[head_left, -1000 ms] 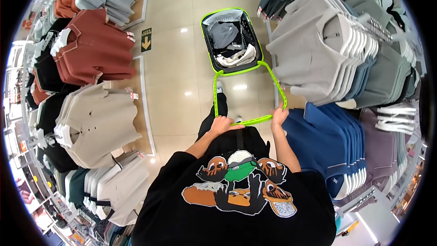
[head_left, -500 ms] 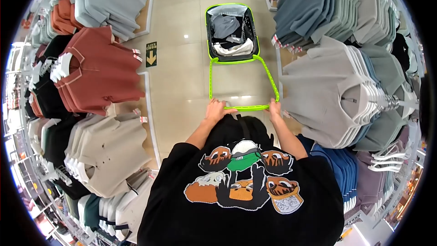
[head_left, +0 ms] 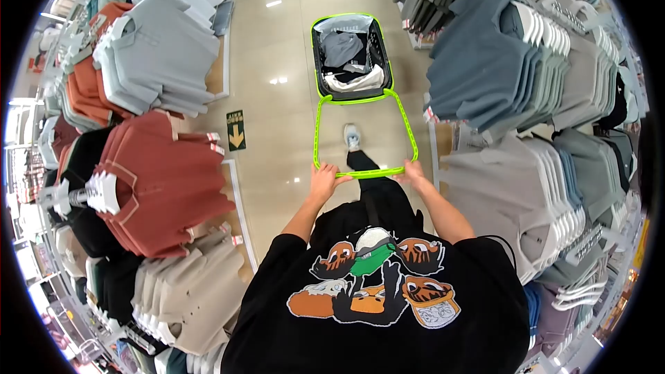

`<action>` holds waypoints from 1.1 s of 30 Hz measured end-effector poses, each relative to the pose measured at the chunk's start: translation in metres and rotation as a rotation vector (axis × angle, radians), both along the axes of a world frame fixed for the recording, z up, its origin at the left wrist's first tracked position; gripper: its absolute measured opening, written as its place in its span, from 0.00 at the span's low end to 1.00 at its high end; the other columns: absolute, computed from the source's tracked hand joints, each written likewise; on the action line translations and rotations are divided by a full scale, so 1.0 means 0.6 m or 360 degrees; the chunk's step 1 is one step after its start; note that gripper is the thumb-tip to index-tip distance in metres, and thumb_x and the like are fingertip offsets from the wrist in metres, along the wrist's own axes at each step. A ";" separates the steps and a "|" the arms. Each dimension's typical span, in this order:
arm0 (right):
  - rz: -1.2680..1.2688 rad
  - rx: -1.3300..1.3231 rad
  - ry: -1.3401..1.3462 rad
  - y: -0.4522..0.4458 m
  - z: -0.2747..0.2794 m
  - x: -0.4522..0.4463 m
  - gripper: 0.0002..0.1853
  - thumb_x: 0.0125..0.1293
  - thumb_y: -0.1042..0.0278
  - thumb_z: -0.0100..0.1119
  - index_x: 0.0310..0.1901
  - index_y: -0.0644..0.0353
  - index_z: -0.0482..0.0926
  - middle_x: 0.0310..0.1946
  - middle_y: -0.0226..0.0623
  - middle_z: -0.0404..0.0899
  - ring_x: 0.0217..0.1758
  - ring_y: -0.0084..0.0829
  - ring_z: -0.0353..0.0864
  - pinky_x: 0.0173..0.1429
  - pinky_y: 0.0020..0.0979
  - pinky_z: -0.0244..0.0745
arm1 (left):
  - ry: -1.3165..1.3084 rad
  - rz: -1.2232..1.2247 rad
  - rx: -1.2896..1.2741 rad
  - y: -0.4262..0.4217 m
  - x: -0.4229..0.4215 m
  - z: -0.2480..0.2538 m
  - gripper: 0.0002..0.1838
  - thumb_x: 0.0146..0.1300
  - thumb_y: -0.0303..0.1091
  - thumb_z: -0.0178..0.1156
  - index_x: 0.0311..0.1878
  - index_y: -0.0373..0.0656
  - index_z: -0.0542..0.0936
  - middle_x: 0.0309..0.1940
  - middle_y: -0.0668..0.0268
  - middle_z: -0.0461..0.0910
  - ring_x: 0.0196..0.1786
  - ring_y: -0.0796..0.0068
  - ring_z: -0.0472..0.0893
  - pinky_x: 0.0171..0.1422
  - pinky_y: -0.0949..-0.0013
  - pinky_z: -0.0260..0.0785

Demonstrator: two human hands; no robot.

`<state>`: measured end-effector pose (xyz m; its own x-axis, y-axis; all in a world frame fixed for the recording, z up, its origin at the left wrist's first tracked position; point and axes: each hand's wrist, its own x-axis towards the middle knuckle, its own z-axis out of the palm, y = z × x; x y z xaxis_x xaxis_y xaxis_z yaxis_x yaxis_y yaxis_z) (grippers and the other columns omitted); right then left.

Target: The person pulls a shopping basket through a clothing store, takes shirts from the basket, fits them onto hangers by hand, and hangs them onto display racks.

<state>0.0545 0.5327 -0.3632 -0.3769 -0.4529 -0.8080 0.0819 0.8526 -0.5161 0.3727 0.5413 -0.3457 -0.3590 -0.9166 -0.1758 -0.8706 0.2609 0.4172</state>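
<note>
Black basket (head_left: pixel 385 62), green-rimmed, out in front on the shiny tiled floor (head_left: pixel 277 131), grey and white cloth items (head_left: pixel 344 50) inside! Its bright green handle (head_left: pixel 316 128) reaches back toward the person, and both hands are on it: left hand (head_left: pixel 412 171) with fingers clamped at the right corner, right hand (head_left: pixel 324 181) with fingers clamped near the left corner. One shoe (head_left: pixel 352 137) shows between the handle's sides, and racks of shirts (head_left: pixel 166 183) line both flanks!

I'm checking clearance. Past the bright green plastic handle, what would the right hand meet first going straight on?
Likely the near rim of the black plastic basket with bright green edging, though the right hand may pass above it; depth is unclear.
</note>
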 end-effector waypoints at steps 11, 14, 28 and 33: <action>0.0506 -0.0068 -0.0036 -0.326 -0.058 0.018 0.20 0.75 0.51 0.50 0.28 0.57 0.69 0.15 0.29 0.70 0.12 0.22 0.65 0.16 0.30 0.56 | -0.0047 -0.0005 -0.0144 -0.348 0.045 0.020 0.29 0.65 0.64 0.59 0.40 0.42 0.81 0.41 0.60 0.80 0.52 0.59 0.77 0.59 0.53 0.69; 0.0366 -0.0126 -0.0234 -0.433 -0.026 0.018 0.20 0.75 0.50 0.51 0.29 0.53 0.65 0.14 0.23 0.63 0.12 0.18 0.59 0.16 0.27 0.50 | 0.0001 0.0075 -0.0136 -0.446 0.031 0.025 0.28 0.68 0.61 0.59 0.41 0.39 0.79 0.40 0.58 0.79 0.51 0.56 0.78 0.56 0.56 0.70; 0.0232 -0.0106 -0.0581 -0.820 0.014 0.144 0.19 0.76 0.54 0.46 0.32 0.61 0.73 0.21 0.33 0.77 0.16 0.20 0.70 0.17 0.25 0.57 | 0.0152 -0.0134 -0.0170 -0.880 0.166 -0.029 0.27 0.68 0.59 0.58 0.46 0.39 0.78 0.56 0.54 0.78 0.63 0.52 0.75 0.69 0.41 0.60; 0.0211 -0.0009 -0.0694 -0.957 0.014 0.190 0.16 0.76 0.54 0.47 0.40 0.59 0.72 0.23 0.33 0.77 0.17 0.19 0.67 0.18 0.24 0.55 | 0.0245 -0.0238 0.0024 -1.049 0.220 -0.044 0.25 0.69 0.57 0.60 0.47 0.41 0.78 0.59 0.53 0.78 0.69 0.53 0.71 0.72 0.36 0.54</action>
<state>0.1688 -0.0413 -0.3549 0.0598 -0.4793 -0.8756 0.1830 0.8676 -0.4624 0.5047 -0.0882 -0.3724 -0.5145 -0.8488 -0.1216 -0.7484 0.3752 0.5469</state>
